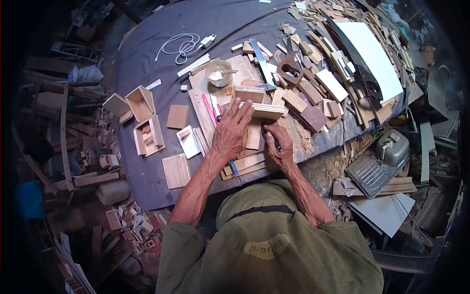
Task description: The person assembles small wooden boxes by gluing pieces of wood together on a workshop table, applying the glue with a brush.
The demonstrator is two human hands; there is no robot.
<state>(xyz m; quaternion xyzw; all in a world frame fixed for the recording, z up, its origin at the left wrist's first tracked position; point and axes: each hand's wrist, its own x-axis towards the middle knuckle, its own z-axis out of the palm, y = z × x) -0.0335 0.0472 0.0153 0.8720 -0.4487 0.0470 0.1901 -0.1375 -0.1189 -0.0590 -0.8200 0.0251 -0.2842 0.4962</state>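
My left hand (232, 131) lies over the left end of a small plywood piece (267, 111) with layered edges, its fingers hooked across the top. Behind it stands another plywood part (248, 94). My right hand (279, 147) is closed around a slim dark pen-like tool (277, 145); its tip is hidden. Between my hands a flat wooden strip (253, 135) sits on the work board. A red-handled tool (208, 110) and a dark blue tip are beside my left hand, and a blue strip (234, 168) pokes out below my left wrist.
A glue-like white paste fills a tub (219, 73) with a stick in it. Small wooden boxes (140, 104) stand at left, near a white charger cable (185, 49). A steel square (262, 62), handsaws (290, 70) and many offcuts crowd the right. A metal sink (379, 161) lies beyond the table edge.
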